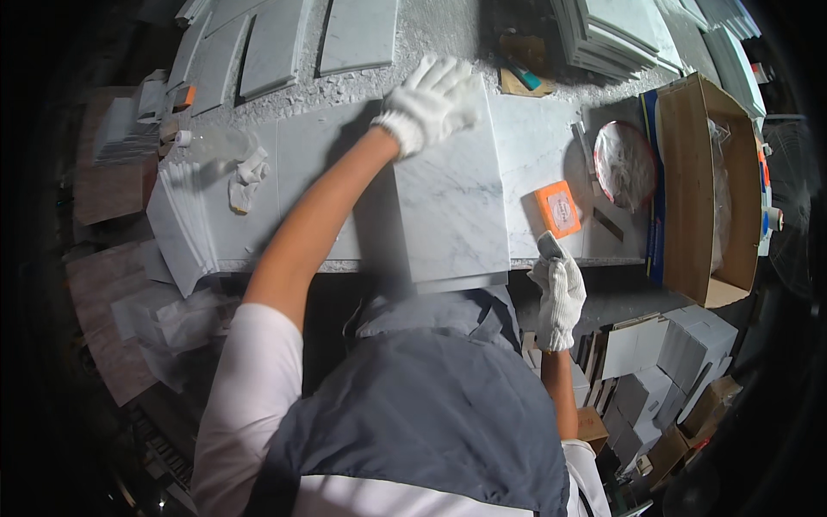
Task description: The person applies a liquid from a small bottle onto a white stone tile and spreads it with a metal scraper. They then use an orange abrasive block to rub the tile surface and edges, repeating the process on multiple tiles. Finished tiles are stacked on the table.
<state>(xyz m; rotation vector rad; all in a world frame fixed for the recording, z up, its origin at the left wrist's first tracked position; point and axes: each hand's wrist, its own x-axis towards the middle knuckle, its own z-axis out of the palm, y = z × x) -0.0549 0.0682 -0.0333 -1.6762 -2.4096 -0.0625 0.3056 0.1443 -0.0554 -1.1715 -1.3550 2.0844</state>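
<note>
Nearest the camera, the right hand (558, 297) in its white knit glove hangs just off the near edge of the workbench (551, 146), fingers curled tight around a small grey block (549, 246) that pokes up from the fist. Just left of it, the marble tile (450, 202) lies flat on the bench, its near edge jutting out over the bench's lip toward the person's grey apron. It's a pale rectangular slab, white with soft grey veining running diagonally, a smooth face and clean straight edges; a second edge shows just beneath it at the near side. Up at the tile's far corner, the left hand (428, 102), gloved too, lies spread on the stone, fingers apart and pressing down on the surface, gripping nothing. Right of the tile sits an orange rectangular block (558, 209) with a pale label, and beyond that a round disc wrapped in plastic (624, 164) next to an open cardboard box (702, 189). On the left, a crumpled white rag (247, 179) rests on the bench. Farthest back, more marble tiles (357, 34) lie side by side, with a stack of tiles (616, 34) at the far right.
</note>
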